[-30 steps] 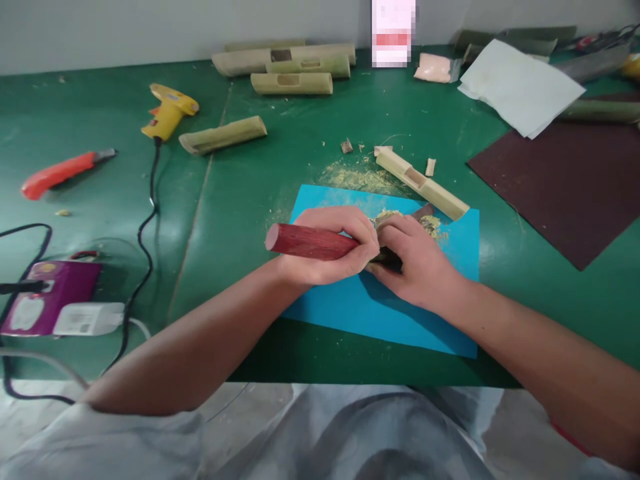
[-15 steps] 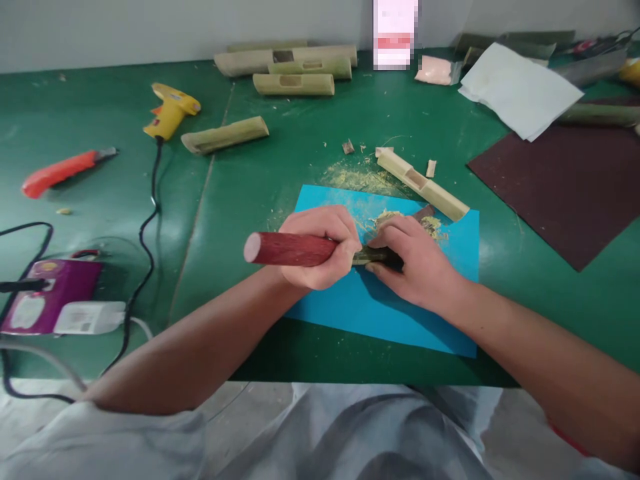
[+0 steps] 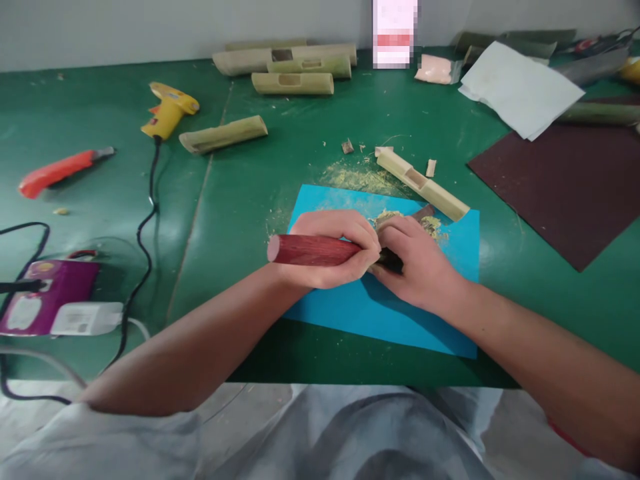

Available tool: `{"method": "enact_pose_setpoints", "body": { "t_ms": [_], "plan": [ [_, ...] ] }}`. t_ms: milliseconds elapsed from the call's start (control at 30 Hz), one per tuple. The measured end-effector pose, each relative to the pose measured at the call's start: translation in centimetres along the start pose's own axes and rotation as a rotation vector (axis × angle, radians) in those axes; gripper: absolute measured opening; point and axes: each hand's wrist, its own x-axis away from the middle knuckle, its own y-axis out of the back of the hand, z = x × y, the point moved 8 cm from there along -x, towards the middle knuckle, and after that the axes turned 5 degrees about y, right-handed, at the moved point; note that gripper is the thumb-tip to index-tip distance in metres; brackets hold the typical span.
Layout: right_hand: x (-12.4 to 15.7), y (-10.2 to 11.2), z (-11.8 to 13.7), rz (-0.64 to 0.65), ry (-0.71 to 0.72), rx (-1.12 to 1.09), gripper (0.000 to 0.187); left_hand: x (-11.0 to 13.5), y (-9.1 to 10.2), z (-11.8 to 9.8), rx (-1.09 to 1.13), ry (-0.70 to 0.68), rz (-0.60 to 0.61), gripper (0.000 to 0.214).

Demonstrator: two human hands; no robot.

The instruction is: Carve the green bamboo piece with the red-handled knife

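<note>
My left hand [image 3: 333, 250] is closed around the red wooden handle [image 3: 315, 251] of a tool whose working end is hidden. The butt of the handle points left. Right against those knuckles, my right hand [image 3: 417, 257] grips a dark green bamboo piece [image 3: 391, 260], mostly covered by the fingers. Both hands are over a blue sheet [image 3: 425, 327]. Yellowish shavings [image 3: 434, 228] and a flat dark brown piece [image 3: 425, 212] lie just beyond the right fingers. A pale bamboo piece with a cut-out slot [image 3: 440, 195] rests across the sheet's far edge.
Several cut bamboo lengths [image 3: 293, 83] lie along the wall. To the left are a yellow glue gun [image 3: 173, 110] with its cord, a red utility knife [image 3: 60, 173] and a purple power box [image 3: 75, 287]. White paper [image 3: 520, 90] overlaps a dark brown sheet [image 3: 565, 193] at right.
My left hand has slid to the right with the red-handled tool, closing the gap to my right hand. My right hand stays in about the same place.
</note>
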Motion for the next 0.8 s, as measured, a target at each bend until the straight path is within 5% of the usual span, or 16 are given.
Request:
{"method": "enact_pose_setpoints", "body": {
  "t_ms": [400, 600, 800],
  "plan": [
    [0.2, 0.1, 0.0, -0.012, -0.022, -0.046, 0.015, 1.0, 1.1, 0.0, 0.007, -0.116, -0.187, 0.018],
    [0.2, 0.0, -0.2, -0.013, -0.017, -0.060, 0.015, 1.4, 1.4, 1.2, 0.041, -0.041, -0.224, 0.016],
    [0.1, 0.1, 0.0, -0.016, 0.004, -0.037, 0.017, 0.6, 0.4, 0.6, 0.004, 0.013, -0.054, 0.010]
  ]
}}
